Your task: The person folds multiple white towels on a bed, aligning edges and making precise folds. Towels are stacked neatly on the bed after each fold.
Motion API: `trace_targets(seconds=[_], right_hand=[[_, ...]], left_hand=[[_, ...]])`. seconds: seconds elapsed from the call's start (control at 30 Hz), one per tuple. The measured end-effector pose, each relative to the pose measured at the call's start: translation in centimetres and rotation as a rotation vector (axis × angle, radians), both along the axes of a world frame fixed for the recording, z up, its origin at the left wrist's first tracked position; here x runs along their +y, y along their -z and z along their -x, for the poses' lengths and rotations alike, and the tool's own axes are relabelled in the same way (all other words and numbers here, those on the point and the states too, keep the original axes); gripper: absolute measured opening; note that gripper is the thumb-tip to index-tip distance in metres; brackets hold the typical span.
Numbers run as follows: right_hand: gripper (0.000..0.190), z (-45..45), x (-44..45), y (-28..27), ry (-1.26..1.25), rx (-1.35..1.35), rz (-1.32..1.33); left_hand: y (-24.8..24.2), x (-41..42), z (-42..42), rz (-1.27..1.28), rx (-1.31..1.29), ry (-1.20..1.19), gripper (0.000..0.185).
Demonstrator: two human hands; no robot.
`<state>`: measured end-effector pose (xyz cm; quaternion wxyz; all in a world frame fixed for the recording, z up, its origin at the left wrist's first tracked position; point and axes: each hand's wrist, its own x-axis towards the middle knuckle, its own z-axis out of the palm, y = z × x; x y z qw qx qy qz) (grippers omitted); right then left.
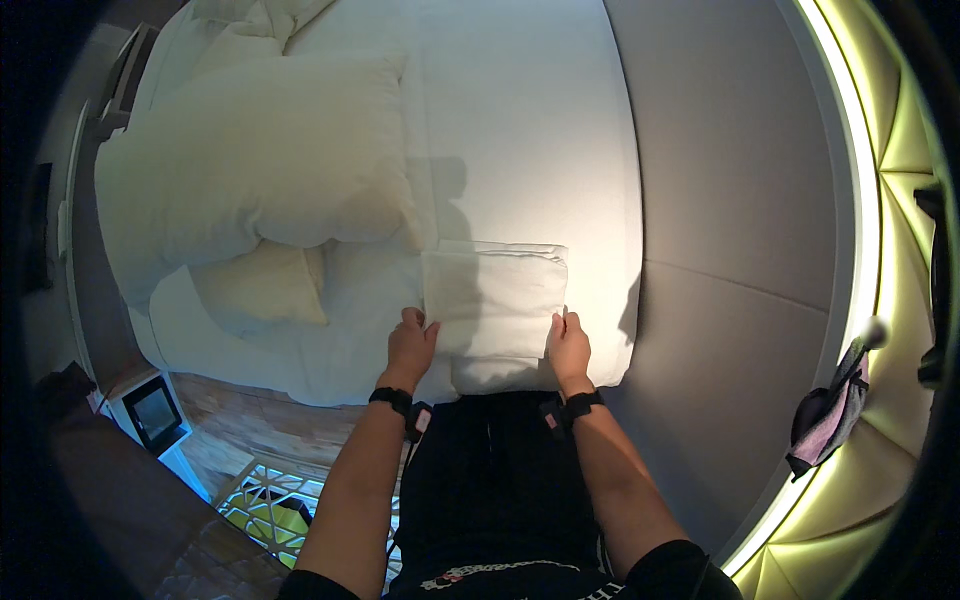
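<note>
A flat rectangle of folded white cloth (499, 300) lies on the white-sheeted bed (525, 135), close to the bed's near edge. Its layers show along the far edge, and another flap of white cloth (495, 373) sticks out on the near side. My left hand (411, 349) pinches the left side of the folded cloth between thumb and fingers. At the right side, my right hand (570, 349) grips the opposite edge in the same way. The fingertips are partly hidden by the cloth.
A large white pillow (262, 150) lies left of the cloth, over a smaller cream pillow (262, 289). Right of the bed runs a grey padded panel (735, 150), then a lit strip and a tufted wall (862, 517). A pink-grey cloth item (829, 420) hangs there. Wood flooring (247, 412) shows lower left.
</note>
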<state>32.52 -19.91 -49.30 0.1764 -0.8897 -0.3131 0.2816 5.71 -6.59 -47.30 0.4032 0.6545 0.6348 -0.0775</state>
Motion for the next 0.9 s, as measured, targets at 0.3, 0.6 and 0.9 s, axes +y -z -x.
trace_targets(seconds=[0.3,0.6,0.9], right_hand=[[0.04,0.9,-2.9,-0.8,0.165,0.338,-0.175],[0.02,3.2,-1.1,-7.0,0.204,0.504,-0.246],[0.023,3.8,1.6,-11.2,-0.024,0.394,-0.5]], left_hand=[[-1.9,-6.3,-4.8,-0.483,-0.423,0.52,0.071],[-3.0,-6.5,-9.9,-0.524,-0.31,0.511,0.073],[-9.3,0.7,-4.2,-0.455,-0.514,-0.114,0.035]])
